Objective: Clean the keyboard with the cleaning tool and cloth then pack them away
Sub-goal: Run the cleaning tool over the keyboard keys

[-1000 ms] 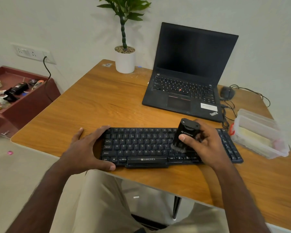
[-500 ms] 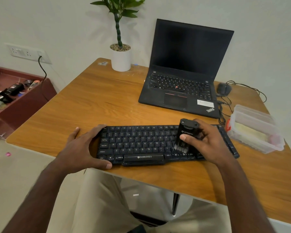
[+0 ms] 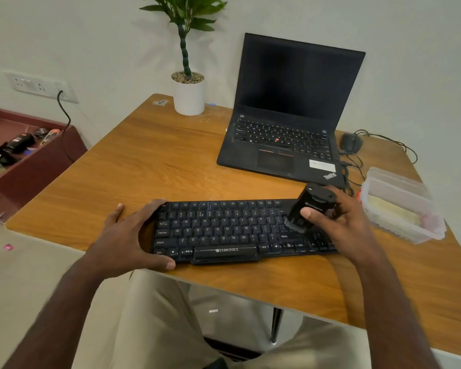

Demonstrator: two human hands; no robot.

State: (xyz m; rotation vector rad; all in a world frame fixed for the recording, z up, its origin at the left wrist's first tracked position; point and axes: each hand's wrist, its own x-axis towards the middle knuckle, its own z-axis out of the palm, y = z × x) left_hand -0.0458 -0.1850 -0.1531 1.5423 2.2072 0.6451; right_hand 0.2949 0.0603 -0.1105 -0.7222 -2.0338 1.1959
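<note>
Keyboard (image 3: 224, 230) marked ZEBRONICS, left hand (image 3: 125, 235) gripping its end, right hand (image 3: 341, 225) clutching cleaning tool (image 3: 308, 209)

From my remote seat I see, directly beyond the grip (image 3: 312, 214), a black open laptop with a dark screen (image 3: 285, 134) on the brown wooden table (image 3: 144, 169). Beyond and slightly right of the grip lies a black computer mouse (image 3: 351, 143) among dark cables. Far beyond to the left stands a white cylindrical pot holding a green plant (image 3: 189, 97). Well left of the grip, off the table, are a white wall socket panel (image 3: 37, 85) and a low maroon shelf strewn with small items (image 3: 32, 166).
</note>
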